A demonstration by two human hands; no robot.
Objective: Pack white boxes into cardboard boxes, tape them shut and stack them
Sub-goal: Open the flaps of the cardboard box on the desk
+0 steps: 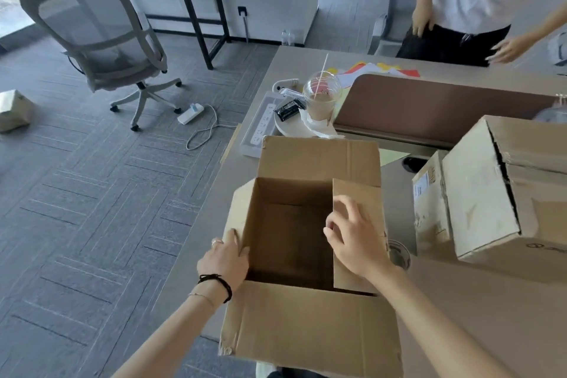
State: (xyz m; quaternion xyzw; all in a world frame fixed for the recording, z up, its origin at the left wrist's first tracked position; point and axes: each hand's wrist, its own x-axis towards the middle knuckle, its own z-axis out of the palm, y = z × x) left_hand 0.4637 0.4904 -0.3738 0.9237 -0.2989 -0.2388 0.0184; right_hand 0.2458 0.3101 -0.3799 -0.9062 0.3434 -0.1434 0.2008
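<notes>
A drink cup (pixel 321 97) with a straw (pixel 322 74) stands near the far edge of the tabletop (pixel 478 310), beside a white power strip (pixel 260 124), and a grey chair (pixel 98 37) sits on the floor (pixel 92 209).

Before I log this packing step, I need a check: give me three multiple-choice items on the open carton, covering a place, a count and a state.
1. Where is the left hand?
A. on the open carton's left wall
B. on the cup
C. on the chair

2. How many cardboard boxes stand to the right of the carton?
A. none
B. two
C. five

3. What is inside the carton?
A. white boxes
B. nothing visible
C. a cup

Answers: 1 A, fingers grip the left wall. 2 B, large box and small box. 3 B, bare brown interior.
</notes>
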